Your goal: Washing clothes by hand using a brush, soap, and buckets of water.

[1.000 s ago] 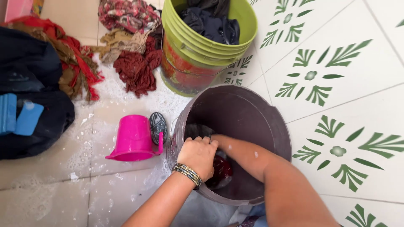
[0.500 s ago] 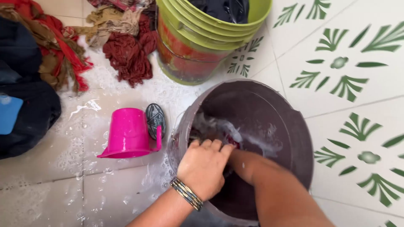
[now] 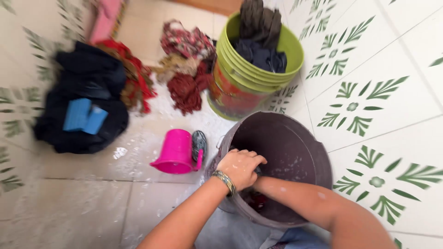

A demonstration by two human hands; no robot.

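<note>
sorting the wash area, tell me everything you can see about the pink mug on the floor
The pink mug looks like smooth plastic, with one side handle facing the brown bucket. It lies tipped on its side on the wet, soapy tiled floor, open rim toward the camera. A dark oval object lies against its handle side. Neither hand touches it.

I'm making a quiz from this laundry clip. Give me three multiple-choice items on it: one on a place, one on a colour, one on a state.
1. Where is the left hand?
A. at the brown bucket
B. on the green bucket
C. on the floor

2. What colour is the mug lying beside the brown bucket?
A. blue
B. pink
C. yellow

3. How does the mug lie?
A. upright
B. stacked in a bucket
C. on its side

Answers: 1 A, the hand sits over its rim; 2 B, bright pink plastic; 3 C, its handle points sideways along the wet tiles.
</note>
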